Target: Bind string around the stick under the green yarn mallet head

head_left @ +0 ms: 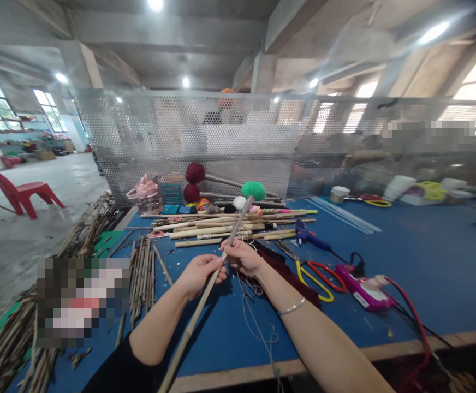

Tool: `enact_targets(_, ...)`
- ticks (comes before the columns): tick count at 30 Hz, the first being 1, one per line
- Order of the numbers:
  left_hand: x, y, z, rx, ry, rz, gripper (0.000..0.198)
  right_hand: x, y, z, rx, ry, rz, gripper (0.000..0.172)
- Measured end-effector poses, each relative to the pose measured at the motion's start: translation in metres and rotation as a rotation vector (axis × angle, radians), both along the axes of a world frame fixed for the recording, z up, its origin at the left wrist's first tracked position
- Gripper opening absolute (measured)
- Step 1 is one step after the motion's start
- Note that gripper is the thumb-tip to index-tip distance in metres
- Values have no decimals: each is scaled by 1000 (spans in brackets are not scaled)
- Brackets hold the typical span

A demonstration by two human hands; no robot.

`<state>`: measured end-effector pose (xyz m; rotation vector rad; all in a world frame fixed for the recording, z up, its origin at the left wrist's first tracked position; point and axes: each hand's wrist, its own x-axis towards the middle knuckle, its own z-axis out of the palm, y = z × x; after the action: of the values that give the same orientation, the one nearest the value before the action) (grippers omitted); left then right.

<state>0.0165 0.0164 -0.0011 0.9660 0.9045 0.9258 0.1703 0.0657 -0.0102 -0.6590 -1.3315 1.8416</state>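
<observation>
A long pale wooden stick [196,316] slants up and away from the table's front edge, its upper part greyish. Closed around its middle is my left hand [203,275], thumb on top. Just above, my right hand [243,257] pinches the same stick. The far end meets a green fuzzy ball [254,190]; whether the two are joined I cannot tell. Thin grey cord [251,319] hangs in loose loops below my right hand. Dark red cloth [289,273] lies partly under my right forearm.
Scissors with yellow and red handles [315,278], a blue glue gun [309,234] and a magenta power strip [364,289] lie right. Bamboo sticks [217,229] and dark red ball-headed sticks [195,173] lie ahead. Twigs [142,278] cover the left. A perforated metal screen [172,131] stands behind.
</observation>
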Motion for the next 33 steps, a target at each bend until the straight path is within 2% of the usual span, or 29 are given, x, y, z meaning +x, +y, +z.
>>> enact_targets(3, -2, 1, -4, -7, 23, -47, 34, 0, 0, 1, 49, -88, -23, 28)
enact_targets(9, 0, -2, -6, 290, 364, 17, 35, -2, -2, 7, 151, -280, -72, 34)
enact_targets(12, 2, -3, -6, 327, 387, 10, 34, -2, -4, 7, 189, -291, -76, 34)
enact_targets(16, 3, -4, -7, 271, 269, 16, 34, -2, -4, 5, 173, -234, -74, 33)
enact_targets(20, 7, -8, -4, 188, 51, -20, 34, 1, -5, 7, 76, -52, 24, 30)
enact_targets(22, 10, -10, -3, 163, -1, -48, 34, 3, -6, 8, 69, -29, 36, 30)
enact_targets(26, 10, -11, -5, 97, 93, -70, 39, 0, -8, 4, 135, -157, 3, 35)
enact_targets(29, 8, -8, -10, 160, 272, -3, 44, -7, -9, -3, 177, -236, 15, 37)
enact_targets(33, 9, -5, -17, 162, 335, -15, 47, -16, -9, -10, 206, -243, 4, 40)
